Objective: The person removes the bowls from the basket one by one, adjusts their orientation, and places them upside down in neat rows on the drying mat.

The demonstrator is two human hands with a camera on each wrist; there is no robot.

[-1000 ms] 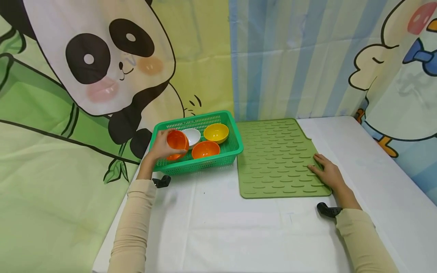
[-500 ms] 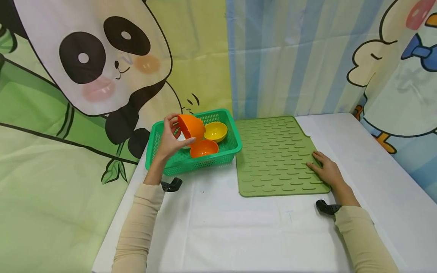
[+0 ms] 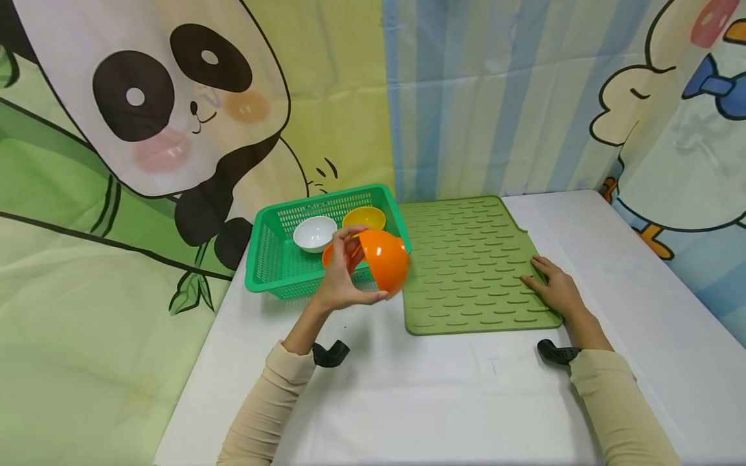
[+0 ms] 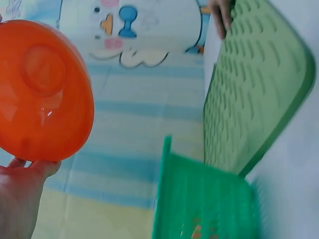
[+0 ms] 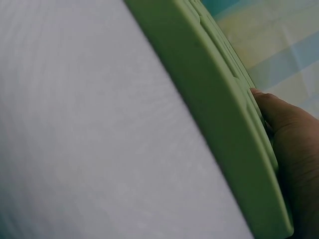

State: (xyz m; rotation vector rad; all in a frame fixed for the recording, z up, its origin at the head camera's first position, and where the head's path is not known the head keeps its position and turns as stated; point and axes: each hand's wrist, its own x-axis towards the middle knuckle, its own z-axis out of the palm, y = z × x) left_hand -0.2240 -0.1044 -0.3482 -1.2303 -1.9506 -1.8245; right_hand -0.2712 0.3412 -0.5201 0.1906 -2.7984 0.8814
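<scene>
Across the white tabletop (image 3: 443, 395) lie a green ridged mat (image 3: 466, 272) and, beside it, a green perforated basket (image 3: 265, 262). My right hand (image 3: 558, 291) rests loosely spread on the mat's right edge; my left hand (image 3: 337, 281), thumb and fingers set wide, grips a tilted orange bowl (image 3: 389, 262) in the air near the basket's right end. Inside sit a yellow bowl (image 3: 364, 217), a white bowl (image 3: 315, 234) and another orange bowl (image 3: 327, 257).

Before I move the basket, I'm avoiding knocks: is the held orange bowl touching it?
Apart: the left wrist view shows curtain between the orange bowl and the green basket.
</scene>
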